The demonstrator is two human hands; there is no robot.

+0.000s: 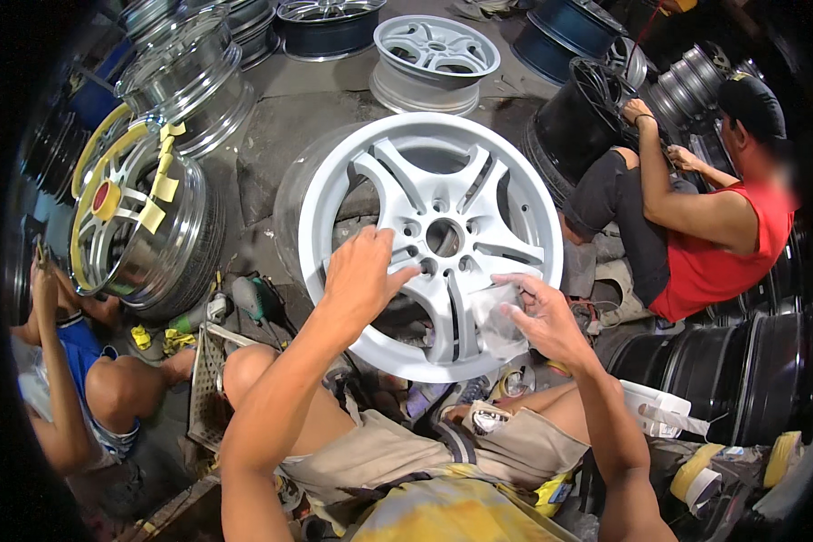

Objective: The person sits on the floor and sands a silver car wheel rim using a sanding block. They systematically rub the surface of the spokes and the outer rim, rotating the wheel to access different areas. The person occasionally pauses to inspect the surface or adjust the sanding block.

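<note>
In front of me lies a light grey-white car wheel rim (441,144), face up, with split spokes and a round centre hole. My left hand (359,271) rests on the rim's left spokes, its thumb stretched apart from the fingers and nothing seen in it. Over the lower right spokes, my right hand (548,321) pinches a thin, whitish, crumpled sheet (499,321) between thumb and fingers. Whether the sheet is plastic film or abrasive paper I cannot tell. It touches or hovers just above the spoke.
A second whitish rim (435,77) stands beyond. At the left is a rim with yellow masking tape (158,190), near a green power tool (253,296) and a crate (206,388). One co-worker (723,217) sits right, another (90,379) left. Black rims (723,375) lie right.
</note>
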